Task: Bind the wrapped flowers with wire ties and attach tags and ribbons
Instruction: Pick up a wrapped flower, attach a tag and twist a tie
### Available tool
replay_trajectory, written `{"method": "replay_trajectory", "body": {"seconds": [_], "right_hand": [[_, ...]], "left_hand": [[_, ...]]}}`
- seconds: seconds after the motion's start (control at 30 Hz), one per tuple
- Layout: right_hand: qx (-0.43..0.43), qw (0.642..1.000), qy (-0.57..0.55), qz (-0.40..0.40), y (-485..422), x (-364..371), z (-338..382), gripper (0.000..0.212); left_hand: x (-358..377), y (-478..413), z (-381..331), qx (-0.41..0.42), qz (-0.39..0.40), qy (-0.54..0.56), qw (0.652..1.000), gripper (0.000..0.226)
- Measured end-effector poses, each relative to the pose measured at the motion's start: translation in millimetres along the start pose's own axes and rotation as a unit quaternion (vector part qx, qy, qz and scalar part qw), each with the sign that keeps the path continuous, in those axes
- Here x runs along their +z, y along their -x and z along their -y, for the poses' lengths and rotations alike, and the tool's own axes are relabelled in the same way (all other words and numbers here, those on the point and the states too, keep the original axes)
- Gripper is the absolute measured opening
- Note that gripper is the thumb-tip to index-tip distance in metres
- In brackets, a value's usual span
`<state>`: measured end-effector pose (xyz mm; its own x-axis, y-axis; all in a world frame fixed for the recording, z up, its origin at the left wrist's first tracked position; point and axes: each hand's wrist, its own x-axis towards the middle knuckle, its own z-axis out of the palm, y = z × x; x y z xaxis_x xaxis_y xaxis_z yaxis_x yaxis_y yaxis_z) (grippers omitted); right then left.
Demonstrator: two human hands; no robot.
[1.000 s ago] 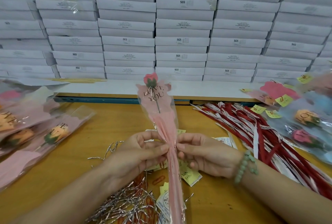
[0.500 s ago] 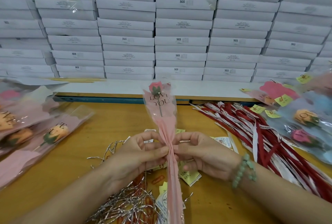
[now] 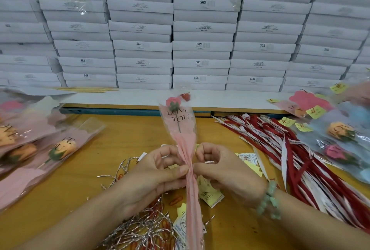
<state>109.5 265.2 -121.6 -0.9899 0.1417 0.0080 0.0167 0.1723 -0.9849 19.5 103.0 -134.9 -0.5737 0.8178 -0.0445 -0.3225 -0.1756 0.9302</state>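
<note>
**Sleeve drawn tighter at the pinch**

Since a second ago, your pink paper-and-cellophane wrapped rose (image 3: 178,121) has tipped slightly right, and its sleeve is gathered narrower at the waist. It stands upright above the wooden tabletop (image 3: 128,135), between your hands. Your left hand (image 3: 158,171) pinches the gathers with curled fingers; your right hand (image 3: 224,169) pinches them from the opposite side, a thin silver wire tie (image 3: 209,162) showing inside its curl. Keep that pinch firm, wrap at the narrowest point, and twist snugly without tearing the cellophane.

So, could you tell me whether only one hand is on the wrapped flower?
No, the left hand and the right hand both pinch the wrapped flower at its gathered middle.
</note>
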Motion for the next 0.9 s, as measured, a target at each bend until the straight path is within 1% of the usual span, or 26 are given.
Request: {"method": "replay_trajectory", "body": {"seconds": [0.2,0.27,0.33,0.4,0.47,0.53,0.6,0.63,0.67,0.73,0.77,0.83,0.9], "right_hand": [[-0.071,0.995,0.061,-0.016,1,1,3,0.035],[-0.083,0.992,0.092,-0.02,1,1,4,0.038],[-0.087,0.986,0.14,-0.008,1,-1,8,0.036],[-0.08,0.974,0.211,0.01,2,-6,17,0.029],[-0.048,0.954,0.293,0.038,4,-15,28,0.02],[-0.004,0.926,0.365,0.096,9,-28,37,0.018],[0.021,0.9,0.406,0.156,15,-37,40,0.008],[0.024,0.892,0.413,0.181,20,-38,39,0.004],[0.021,0.89,0.409,0.202,24,-37,34,0.005],[0.003,0.894,0.385,0.231,32,-32,21,0.012],[-0.013,0.896,0.379,0.231,36,-30,13,0.015],[-0.056,0.898,0.388,0.2,42,-27,1,0.017],[-0.079,0.901,0.39,0.173,46,-27,-5,0.016]], "left_hand": [[-3,-2,3,-0.023,0.018,0.019,0.999,0.023],[-4,-3,4,-0.03,0.017,0.033,0.999,0.023],[-3,-4,5,-0.027,0.016,0.032,0.999,0.023],[-3,-4,5,-0.019,0.01,0.031,0.999,0.021],[-4,-5,3,-0.012,-0.002,0.031,0.999,0.021],[-6,-6,1,-0.012,-0.013,0.037,0.999,0.024],[-8,-7,-1,-0.021,-0.009,0.043,0.999,0.026],[-9,-7,-2,-0.026,0.0,0.045,0.999,0.025],[-9,-7,-3,-0.03,0.011,0.045,0.998,0.024],[-10,-8,-3,-0.033,0.031,0.045,0.998,0.022],[-10,-8,-3,-0.033,0.037,0.045,0.998,0.023],[-12,-8,-2,-0.031,0.046,0.048,0.997,0.025],[-12,-8,-1,-0.026,0.056,0.047,0.997,0.026]]}}
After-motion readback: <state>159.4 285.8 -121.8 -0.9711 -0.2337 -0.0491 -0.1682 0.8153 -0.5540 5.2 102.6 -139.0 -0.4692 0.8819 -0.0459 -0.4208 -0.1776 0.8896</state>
